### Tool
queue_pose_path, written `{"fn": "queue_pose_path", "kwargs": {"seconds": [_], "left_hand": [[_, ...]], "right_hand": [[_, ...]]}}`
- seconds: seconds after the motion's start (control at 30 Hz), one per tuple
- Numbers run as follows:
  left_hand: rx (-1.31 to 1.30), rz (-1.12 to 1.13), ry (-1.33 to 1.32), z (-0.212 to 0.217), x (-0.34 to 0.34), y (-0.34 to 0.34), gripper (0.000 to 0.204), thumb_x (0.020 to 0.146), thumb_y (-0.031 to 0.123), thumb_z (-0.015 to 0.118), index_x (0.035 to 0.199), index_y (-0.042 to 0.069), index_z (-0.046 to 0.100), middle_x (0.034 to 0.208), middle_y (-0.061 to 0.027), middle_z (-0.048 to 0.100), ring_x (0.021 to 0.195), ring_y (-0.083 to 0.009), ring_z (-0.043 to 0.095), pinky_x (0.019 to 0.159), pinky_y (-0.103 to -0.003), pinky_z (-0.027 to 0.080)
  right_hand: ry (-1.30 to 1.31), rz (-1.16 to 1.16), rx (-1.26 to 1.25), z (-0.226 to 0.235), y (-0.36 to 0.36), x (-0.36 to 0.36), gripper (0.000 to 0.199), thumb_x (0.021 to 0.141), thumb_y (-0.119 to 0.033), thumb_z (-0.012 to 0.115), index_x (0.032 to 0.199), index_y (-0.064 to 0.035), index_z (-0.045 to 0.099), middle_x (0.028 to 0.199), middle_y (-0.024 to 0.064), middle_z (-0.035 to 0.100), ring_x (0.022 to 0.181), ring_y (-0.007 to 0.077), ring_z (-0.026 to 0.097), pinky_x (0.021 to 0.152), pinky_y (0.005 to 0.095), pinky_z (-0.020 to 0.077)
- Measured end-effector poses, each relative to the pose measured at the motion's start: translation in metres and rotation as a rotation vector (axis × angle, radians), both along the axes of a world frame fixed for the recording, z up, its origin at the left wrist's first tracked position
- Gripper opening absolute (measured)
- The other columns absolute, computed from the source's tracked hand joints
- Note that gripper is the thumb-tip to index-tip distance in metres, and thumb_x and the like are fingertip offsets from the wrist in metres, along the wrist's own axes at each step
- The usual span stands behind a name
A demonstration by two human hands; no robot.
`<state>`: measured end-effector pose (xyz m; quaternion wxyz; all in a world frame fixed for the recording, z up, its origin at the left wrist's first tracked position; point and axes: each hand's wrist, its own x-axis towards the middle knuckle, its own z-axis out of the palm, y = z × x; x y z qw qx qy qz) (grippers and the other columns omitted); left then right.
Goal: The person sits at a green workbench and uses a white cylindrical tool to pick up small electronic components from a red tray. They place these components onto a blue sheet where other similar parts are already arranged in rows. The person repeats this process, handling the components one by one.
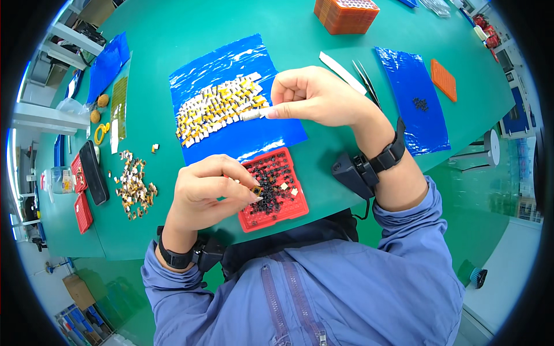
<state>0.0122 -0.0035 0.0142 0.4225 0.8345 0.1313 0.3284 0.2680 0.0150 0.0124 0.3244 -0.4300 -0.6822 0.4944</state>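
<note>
My left hand (209, 189) hovers over the near left part of a red tray (290, 214), its fingertips pinched on a small yellow-and-black part (256, 190). Many small black ring-like pieces (269, 193) lie in the tray, with a few pale squares (294, 191) among them. Farther off, my right hand (324, 97) reaches left to the edge of a dense group of white-and-yellow pieces (216, 109) on a blue sheet (242, 55). A grey-white bit (251, 115) shows at its thumb tip; whether it is held is unclear. Its other fingers are curled.
Loose small parts (135, 184) are heaped at left on the green table (190, 26), near a black case (92, 173) and yellow scissors (101, 134). Tweezers (366, 81) lie beyond my right hand. Another blue sheet (412, 109) carries black bits; orange trays (346, 16) are stacked at the back.
</note>
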Motion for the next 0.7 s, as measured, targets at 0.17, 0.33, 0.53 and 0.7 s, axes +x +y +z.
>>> {"fn": "queue_pose_path", "kwargs": {"seconds": [0.17,0.33,0.53,0.7], "left_hand": [[0.085,0.027,0.017,0.0029,0.0018,-0.0018,0.017,0.059,-0.001,0.077,0.070,0.008,0.067,0.080,-0.0046,0.065,0.069,-0.0170,0.062,0.058,-0.027,0.047],[0.156,0.041,0.029,0.0050,0.0030,-0.0030,0.017,0.059,0.000,0.076,0.071,0.009,0.067,0.078,-0.0038,0.064,0.067,-0.0171,0.061,0.058,-0.027,0.047],[0.199,0.046,0.024,0.0043,0.0026,-0.0036,0.018,0.059,0.000,0.075,0.072,0.010,0.068,0.076,-0.0024,0.062,0.065,-0.0159,0.059,0.056,-0.027,0.045],[0.217,0.046,0.035,0.0039,0.0002,-0.0045,0.018,0.058,0.001,0.075,0.073,0.010,0.068,0.076,-0.0020,0.062,0.064,-0.0154,0.058,0.055,-0.027,0.044]], "right_hand": [[0.007,0.005,0.008,0.0017,0.0002,-0.0001,0.017,0.083,-0.017,0.070,0.082,-0.0041,0.059,0.064,-0.0060,0.049,0.058,0.0010,0.041,0.049,0.0188,0.0306],[-0.016,-0.014,0.009,-0.0048,0.0030,0.0017,0.014,0.084,-0.015,0.068,0.086,-0.0031,0.060,0.069,-0.0045,0.057,0.062,0.0012,0.047,0.053,0.0182,0.0364],[-0.043,-0.006,0.007,-0.0035,0.0033,0.0019,0.013,0.085,-0.014,0.067,0.088,-0.0029,0.061,0.070,-0.0040,0.059,0.064,0.0015,0.049,0.056,0.0182,0.0393],[-0.033,0.001,-0.013,-0.0048,0.0037,0.0002,0.013,0.086,-0.014,0.066,0.090,-0.0028,0.062,0.072,-0.0032,0.060,0.066,0.0017,0.050,0.057,0.0181,0.0396]]}}
